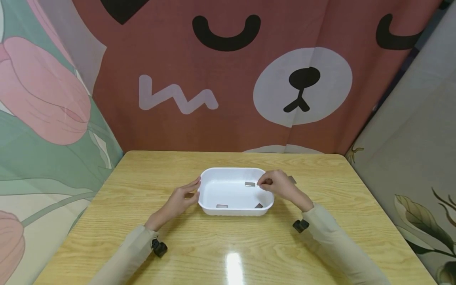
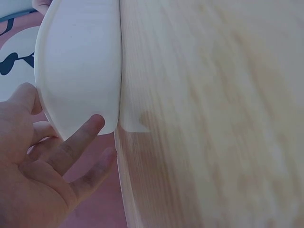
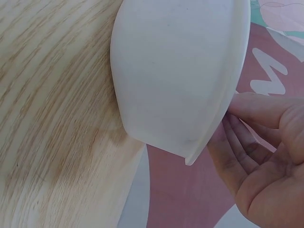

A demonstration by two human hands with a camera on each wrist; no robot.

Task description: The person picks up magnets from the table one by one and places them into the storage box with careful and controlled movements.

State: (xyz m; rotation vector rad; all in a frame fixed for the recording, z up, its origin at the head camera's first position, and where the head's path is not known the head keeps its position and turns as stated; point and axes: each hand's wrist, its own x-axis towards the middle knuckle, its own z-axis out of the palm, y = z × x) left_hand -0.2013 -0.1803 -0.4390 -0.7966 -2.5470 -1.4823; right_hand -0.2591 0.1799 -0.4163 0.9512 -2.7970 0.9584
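Note:
A white oblong tray [image 1: 228,211] stands on the table. Inside it lie small flat metallic-grey pieces: one piece [image 1: 250,184] near the back right, another piece [image 1: 222,206] at the front left, and a darker piece [image 1: 259,206] at the front right. My left hand [image 1: 183,198] touches the tray's left end, its fingers fairly straight against the outer wall [image 2: 80,71]. Over the right rim reaches my right hand [image 1: 279,185], thumb and fingertips together beside the back-right piece. The tray wall [image 3: 175,71] hides those fingertips in the right wrist view; whether they pinch anything is unclear.
Another small grey piece [image 1: 292,179] shows just behind the right hand, outside the tray. The wooden table [image 1: 199,245] ends at a printed bear curtain [image 1: 228,130]. Patterned cloths hang at left and right. Each wrist wears a small black camera [image 1: 159,247].

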